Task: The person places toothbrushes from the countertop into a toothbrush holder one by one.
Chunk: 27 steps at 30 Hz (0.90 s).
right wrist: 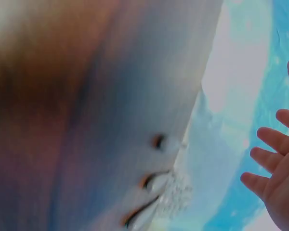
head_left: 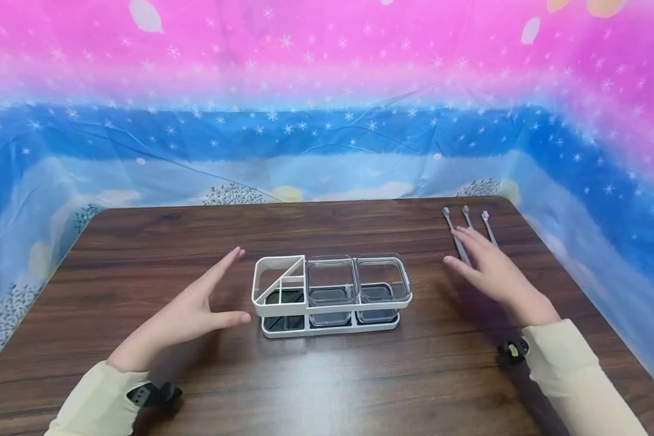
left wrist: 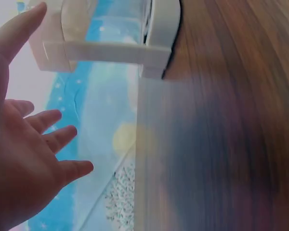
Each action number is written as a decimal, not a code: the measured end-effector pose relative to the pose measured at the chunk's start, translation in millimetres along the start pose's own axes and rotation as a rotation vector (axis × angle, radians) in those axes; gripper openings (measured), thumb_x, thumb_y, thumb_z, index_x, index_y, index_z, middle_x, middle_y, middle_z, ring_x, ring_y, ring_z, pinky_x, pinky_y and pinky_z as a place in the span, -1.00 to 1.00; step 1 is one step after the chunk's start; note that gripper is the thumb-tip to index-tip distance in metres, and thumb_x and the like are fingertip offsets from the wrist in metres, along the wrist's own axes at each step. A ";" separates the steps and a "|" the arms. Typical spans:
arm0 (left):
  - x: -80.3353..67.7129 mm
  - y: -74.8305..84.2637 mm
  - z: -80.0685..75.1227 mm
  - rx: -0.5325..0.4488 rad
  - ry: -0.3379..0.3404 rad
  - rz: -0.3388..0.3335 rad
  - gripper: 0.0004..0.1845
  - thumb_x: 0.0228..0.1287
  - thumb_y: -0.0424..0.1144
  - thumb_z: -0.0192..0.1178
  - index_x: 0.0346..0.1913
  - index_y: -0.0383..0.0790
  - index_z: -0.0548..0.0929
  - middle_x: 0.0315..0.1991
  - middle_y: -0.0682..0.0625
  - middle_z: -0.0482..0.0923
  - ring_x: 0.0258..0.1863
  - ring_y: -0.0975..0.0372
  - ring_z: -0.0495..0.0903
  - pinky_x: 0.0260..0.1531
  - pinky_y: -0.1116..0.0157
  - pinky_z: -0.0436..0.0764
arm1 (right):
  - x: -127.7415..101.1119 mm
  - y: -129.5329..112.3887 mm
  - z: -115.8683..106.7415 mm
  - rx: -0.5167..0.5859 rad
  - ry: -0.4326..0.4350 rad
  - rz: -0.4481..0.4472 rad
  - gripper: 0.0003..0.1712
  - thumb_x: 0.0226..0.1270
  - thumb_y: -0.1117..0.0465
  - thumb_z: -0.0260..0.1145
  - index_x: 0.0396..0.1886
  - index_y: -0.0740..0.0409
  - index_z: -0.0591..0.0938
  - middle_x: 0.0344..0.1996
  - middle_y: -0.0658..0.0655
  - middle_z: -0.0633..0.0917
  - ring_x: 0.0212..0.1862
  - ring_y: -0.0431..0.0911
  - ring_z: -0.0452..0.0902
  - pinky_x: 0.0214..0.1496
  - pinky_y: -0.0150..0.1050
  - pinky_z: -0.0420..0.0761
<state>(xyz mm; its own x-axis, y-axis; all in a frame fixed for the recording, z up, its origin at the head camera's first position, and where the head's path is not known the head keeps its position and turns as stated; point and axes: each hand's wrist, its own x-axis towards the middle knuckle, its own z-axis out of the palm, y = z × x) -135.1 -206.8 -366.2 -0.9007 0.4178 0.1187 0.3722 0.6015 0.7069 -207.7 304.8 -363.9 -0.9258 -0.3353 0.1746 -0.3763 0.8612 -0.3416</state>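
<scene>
A white rack [head_left: 330, 295] with two clear cups and a divided section stands in the middle of the brown table [head_left: 327, 375]. My left hand [head_left: 198, 306] hovers open just left of the rack, fingers straight, holding nothing; in the left wrist view the left hand [left wrist: 24, 144] is spread below the rack [left wrist: 111, 43]. My right hand [head_left: 493, 266] is open over the near ends of three grey toothbrushes [head_left: 467, 225] at the back right. The right hand [right wrist: 279, 168] shows blurred with spread fingers in the right wrist view.
A blue and pink starry sheet [head_left: 327, 121] hangs behind and around the table. Dark wrist straps [head_left: 152, 395] sit on both cream sleeves. The table's right edge runs close to the toothbrushes.
</scene>
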 end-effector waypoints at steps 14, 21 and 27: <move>5.9 11.0 11.7 -0.158 0.065 0.081 0.17 -0.04 -0.25 0.52 0.55 0.05 -0.07 0.42 -0.15 0.19 0.43 -0.12 0.07 0.34 -0.25 0.05 | 18.2 54.2 -30.1 0.089 0.090 0.220 -0.23 0.50 -0.10 0.01 0.47 0.32 0.15 0.33 0.52 0.26 0.33 0.43 0.13 0.25 0.38 0.19; 8.2 12.4 17.8 -0.189 0.056 0.070 0.17 -0.05 -0.23 0.52 0.54 0.02 -0.05 0.42 -0.16 0.19 0.43 0.16 0.13 0.33 0.57 0.07 | 29.8 67.8 -30.6 0.204 0.118 0.269 -0.29 0.52 -0.01 0.02 0.44 0.37 0.17 0.29 0.51 0.33 0.26 0.41 0.27 0.19 0.31 0.35; 12.6 13.0 21.0 -0.219 0.071 0.099 0.16 -0.06 -0.27 0.52 0.54 -0.02 -0.03 0.39 -0.17 0.23 0.35 0.50 0.14 0.27 0.69 0.05 | 38.6 80.1 -24.7 0.189 0.112 0.317 -0.35 0.50 0.10 0.04 0.39 0.46 0.21 0.27 0.53 0.34 0.23 0.40 0.30 0.15 0.28 0.40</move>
<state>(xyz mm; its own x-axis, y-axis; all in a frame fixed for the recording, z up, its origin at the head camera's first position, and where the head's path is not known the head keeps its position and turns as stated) -136.9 -179.4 -370.2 -0.8784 0.4142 0.2384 0.4094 0.3948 0.8225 -272.7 370.3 -361.7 -0.9915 -0.0108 0.1293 -0.0817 0.8263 -0.5573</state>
